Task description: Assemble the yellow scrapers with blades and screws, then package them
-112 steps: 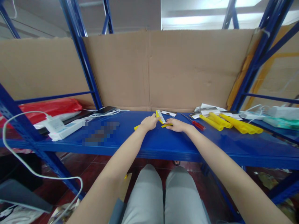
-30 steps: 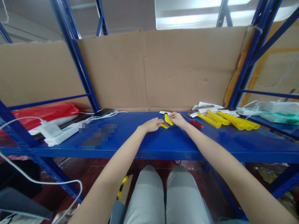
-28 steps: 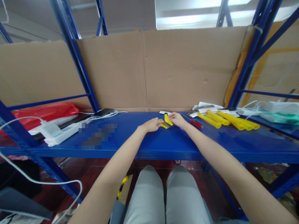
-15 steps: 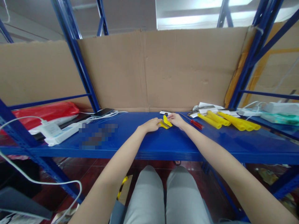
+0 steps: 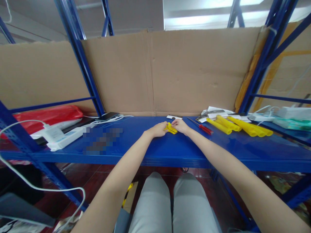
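Observation:
My left hand (image 5: 160,129) is closed on the left end of a small yellow plastic part (image 5: 171,128), just above or on the blue shelf top. From the other side, the bent fingers of my right hand (image 5: 180,126) pinch the part near its upper right edge. Its exact shape is partly hidden by the fingers. A red-handled screwdriver (image 5: 205,129) lies to the right of my right hand, its shaft pointing back and left. Beyond the hands sits a small white piece with a dark spot (image 5: 174,117).
Several yellow tubes (image 5: 219,126) lie on the right, with white papers or wrappers (image 5: 213,111) behind them. On the left are a white power strip (image 5: 66,138), cables and a red bag (image 5: 48,117). A cardboard wall (image 5: 184,74) closes the back between blue posts.
The yellow piece that stood raised at my right fingers has come down against the other yellow piece. A grey strip visible between them before is now out of sight. My right hand moved slightly left.

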Motion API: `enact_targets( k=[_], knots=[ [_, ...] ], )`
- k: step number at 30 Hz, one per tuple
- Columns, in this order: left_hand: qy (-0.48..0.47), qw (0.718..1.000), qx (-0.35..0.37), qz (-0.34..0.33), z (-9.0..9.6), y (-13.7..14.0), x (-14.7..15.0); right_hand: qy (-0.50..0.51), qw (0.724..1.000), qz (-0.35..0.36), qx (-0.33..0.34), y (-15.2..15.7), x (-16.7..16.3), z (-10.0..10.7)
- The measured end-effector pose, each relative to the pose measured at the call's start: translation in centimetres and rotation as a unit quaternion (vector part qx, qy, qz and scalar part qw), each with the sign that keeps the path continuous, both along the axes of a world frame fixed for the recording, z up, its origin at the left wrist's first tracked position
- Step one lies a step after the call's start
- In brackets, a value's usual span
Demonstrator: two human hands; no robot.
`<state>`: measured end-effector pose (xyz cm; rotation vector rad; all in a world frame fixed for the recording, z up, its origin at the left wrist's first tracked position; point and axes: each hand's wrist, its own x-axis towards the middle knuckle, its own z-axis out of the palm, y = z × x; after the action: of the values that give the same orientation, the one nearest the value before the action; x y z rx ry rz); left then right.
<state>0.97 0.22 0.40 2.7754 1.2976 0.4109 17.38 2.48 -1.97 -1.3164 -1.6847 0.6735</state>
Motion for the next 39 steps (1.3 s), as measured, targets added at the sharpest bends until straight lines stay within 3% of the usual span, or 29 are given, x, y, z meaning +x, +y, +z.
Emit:
enact_targets(
  k=[9, 14, 21, 32, 39],
  knots=[
    [-0.007, 1.0, 0.007, -0.018, -0.18, 0.26, -0.14, 0.033, 0.999, -0.008, -0.01, 0.14, -0.08, -0.1],
    [-0.001, 1.0, 0.005, -0.006, -0.18, 0.25, -0.11, 0.023, 1.0, -0.011, -0.005, 0.07, -0.41, -0.11],
    [0.018, 0.999, 0.029, -0.04, -0.51, 0.76, -0.23, -0.005, 1.0, 0.0, 0.012, -0.36, -0.65, 0.19],
    [0.07, 0.995, 0.063, -0.026, -0.7, 0.92, -0.26, -0.164, 0.984, -0.046, 0.05, -0.16, 0.04, -0.02],
    [0.108, 0.991, 0.076, 0.004, -0.52, -0.01, -0.03, -0.246, 0.965, -0.09, -0.006, -0.5, 0.18, 0.15]
  ],
)
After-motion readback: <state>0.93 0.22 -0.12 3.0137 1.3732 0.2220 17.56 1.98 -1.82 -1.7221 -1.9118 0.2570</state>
